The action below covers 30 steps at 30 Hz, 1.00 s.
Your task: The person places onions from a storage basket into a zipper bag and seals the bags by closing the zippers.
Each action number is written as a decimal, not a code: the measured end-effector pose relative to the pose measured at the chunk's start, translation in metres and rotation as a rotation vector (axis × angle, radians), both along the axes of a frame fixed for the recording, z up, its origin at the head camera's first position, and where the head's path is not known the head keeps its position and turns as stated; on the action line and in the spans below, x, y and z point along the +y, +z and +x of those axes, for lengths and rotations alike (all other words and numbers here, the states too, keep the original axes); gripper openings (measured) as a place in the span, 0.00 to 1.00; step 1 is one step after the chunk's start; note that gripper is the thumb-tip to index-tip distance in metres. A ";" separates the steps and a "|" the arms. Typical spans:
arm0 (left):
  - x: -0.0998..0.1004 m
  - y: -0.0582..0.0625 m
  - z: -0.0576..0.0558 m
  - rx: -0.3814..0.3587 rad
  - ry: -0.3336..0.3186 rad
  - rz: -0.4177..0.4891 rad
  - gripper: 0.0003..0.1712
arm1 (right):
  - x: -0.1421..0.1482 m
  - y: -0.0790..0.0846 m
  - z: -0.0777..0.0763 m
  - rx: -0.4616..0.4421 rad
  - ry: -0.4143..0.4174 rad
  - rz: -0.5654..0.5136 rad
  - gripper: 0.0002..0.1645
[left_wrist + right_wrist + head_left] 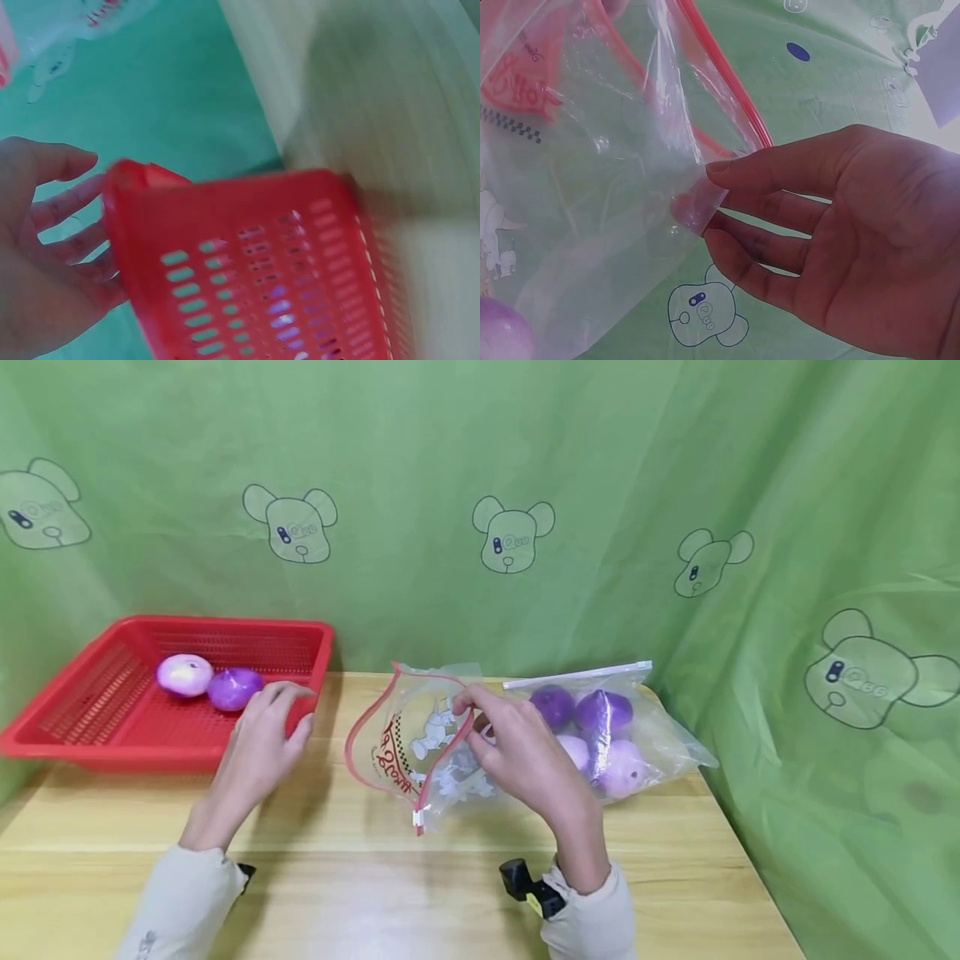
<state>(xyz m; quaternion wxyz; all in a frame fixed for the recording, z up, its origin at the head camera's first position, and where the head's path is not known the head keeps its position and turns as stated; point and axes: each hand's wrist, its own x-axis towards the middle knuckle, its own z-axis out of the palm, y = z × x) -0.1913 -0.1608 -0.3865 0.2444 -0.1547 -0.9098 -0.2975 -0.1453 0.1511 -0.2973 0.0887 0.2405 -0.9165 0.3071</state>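
My right hand (525, 752) pinches the edge of a clear zip bag (607, 187) with a red rim and a white slider, near its mouth. The mouth gapes, and red lettering and white figures show on the film. My left hand (262, 743) is at the right side of a red plastic basket (180, 756), fingers spread and loosely bent, holding nothing. In the left wrist view its fingers are right at the basket rim. Inside the basket lie a pale onion (184, 675) and a purple onion (235, 689).
A second clear bag (675, 739) with a white slider edge lies at the right, holding several purple and pale onions (604, 714). A green printed curtain (420, 510) rises behind and to the right of the wooden table (390, 893).
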 end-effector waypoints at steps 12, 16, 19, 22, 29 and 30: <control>-0.025 -0.006 -0.041 -0.185 0.031 -0.090 0.19 | 0.006 0.001 0.000 0.015 -0.002 0.007 0.17; -0.036 -0.007 -0.053 -0.215 0.049 -0.152 0.21 | 0.004 0.001 0.000 0.005 -0.003 0.014 0.17; -0.043 -0.006 -0.062 -0.249 0.065 -0.198 0.23 | 0.003 -0.001 -0.002 0.000 -0.003 0.023 0.16; -0.052 -0.007 -0.070 -0.328 0.078 -0.256 0.28 | 0.002 -0.002 -0.002 -0.005 -0.001 0.029 0.17; -0.074 -0.010 -0.080 -0.534 0.086 -0.391 0.39 | -0.001 -0.002 -0.003 -0.009 0.006 0.021 0.16; -0.076 -0.011 -0.081 -0.548 0.089 -0.398 0.39 | -0.002 -0.002 -0.003 -0.005 0.009 0.020 0.16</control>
